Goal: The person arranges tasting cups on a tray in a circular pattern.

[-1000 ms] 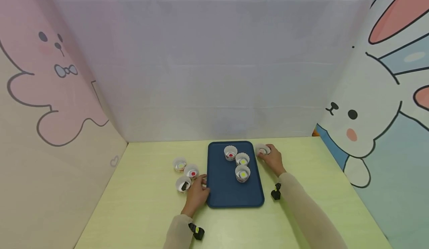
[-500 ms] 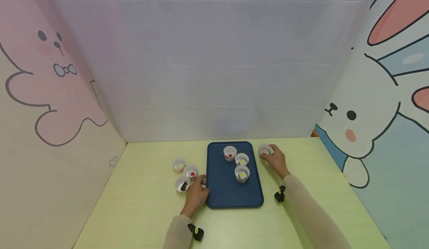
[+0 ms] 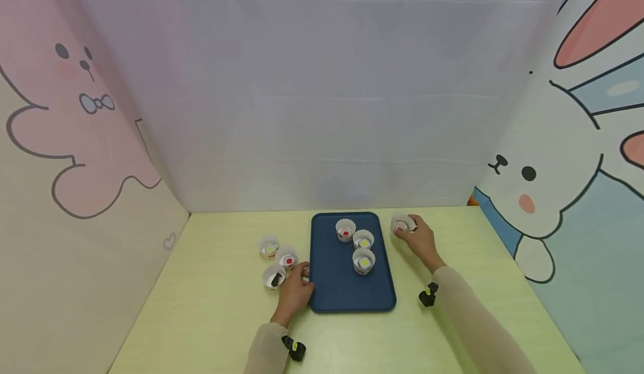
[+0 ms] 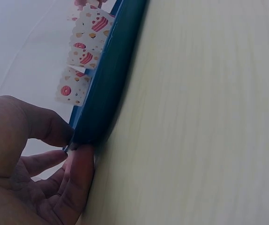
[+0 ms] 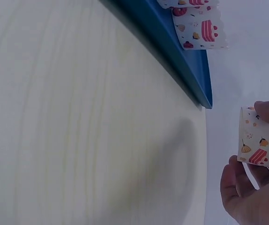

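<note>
In my right hand [image 3: 424, 244] is a white paper baking cup [image 3: 397, 220] with cake prints, gripped by thumb and fingers beyond the right edge of the tray; something pinkish-red shows inside. The right wrist view has the same printed cup [image 5: 258, 145] held clear of the tabletop. My left hand [image 3: 296, 293] pinches the left rim of a dark blue tray [image 3: 332, 290], thumb on top and a finger below in the left wrist view. On the tray stand three similar cups: one with a red piece [image 3: 345, 232], two with yellow pieces [image 3: 364, 262].
Left of the tray, three more cups stand close together: one with yellow [image 3: 269, 247], one with red [image 3: 287, 257], one with a black piece [image 3: 274, 279], close to my left hand. The pale wood table [image 3: 211, 307] meets a white back wall [image 3: 322, 111].
My right hand has moved a little to the right with its cup, farther from the tray. The left hand, the tray and the standing cups have stayed put.
</note>
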A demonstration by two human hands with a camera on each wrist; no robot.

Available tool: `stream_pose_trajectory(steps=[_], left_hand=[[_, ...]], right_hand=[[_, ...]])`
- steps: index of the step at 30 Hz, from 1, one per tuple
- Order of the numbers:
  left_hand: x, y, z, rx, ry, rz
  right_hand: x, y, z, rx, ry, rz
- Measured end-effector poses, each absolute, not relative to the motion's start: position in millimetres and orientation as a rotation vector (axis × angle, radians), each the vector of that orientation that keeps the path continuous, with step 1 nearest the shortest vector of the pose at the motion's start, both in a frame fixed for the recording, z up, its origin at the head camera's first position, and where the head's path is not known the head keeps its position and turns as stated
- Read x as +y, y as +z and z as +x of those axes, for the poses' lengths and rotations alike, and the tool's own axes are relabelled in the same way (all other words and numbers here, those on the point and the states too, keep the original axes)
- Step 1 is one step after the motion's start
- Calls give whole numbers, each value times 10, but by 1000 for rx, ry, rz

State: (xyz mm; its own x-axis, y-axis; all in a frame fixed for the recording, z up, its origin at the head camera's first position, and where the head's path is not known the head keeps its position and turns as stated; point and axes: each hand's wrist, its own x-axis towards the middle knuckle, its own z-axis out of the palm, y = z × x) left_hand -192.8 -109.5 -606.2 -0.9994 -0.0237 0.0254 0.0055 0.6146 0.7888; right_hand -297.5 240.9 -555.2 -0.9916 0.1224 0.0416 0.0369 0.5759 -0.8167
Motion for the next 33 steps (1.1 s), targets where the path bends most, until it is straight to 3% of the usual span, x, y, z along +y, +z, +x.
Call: stream_pose_trajectory(steps=[33], left_hand=[[-1084, -6067, -1931, -2799, -1348, 31]], right_hand=[[2095, -4996, -2705, -2584, 1581, 102]])
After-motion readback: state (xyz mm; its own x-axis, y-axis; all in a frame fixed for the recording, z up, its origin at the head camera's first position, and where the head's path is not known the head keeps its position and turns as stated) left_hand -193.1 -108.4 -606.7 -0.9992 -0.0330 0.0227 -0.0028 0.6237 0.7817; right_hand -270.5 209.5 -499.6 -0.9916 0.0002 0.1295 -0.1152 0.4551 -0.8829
